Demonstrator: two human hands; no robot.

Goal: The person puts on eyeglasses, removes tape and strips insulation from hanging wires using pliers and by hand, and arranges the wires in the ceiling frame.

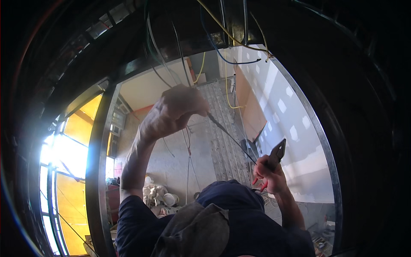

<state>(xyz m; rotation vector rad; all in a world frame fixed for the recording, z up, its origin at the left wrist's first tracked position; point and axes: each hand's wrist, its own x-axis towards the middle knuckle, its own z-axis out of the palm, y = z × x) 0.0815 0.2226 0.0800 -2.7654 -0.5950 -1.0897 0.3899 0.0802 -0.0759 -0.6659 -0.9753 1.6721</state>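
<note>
My left hand [182, 105] is raised in the middle of the view, its fingers closed on a dark cable [231, 136]. From there the cable slants down to my right hand [270, 174], where its lower end meets the fingers. That hand is wrapped round a pair of pliers [278, 152] with red handles, the jaws pointing up and away from the cable. Several thin wires hang behind and beside my left hand, and its blur hides whether it holds any of them too. I cannot tell whether my right fingers also pinch the cable.
Overhead, a blue wire [233, 62] and a yellow wire [214, 19] dangle from the dark metal frame [327, 141]. A wall [299, 128] with white filler patches stands on the right. A white bucket [171, 199] sits among clutter at lower left, near a bright window [68, 152].
</note>
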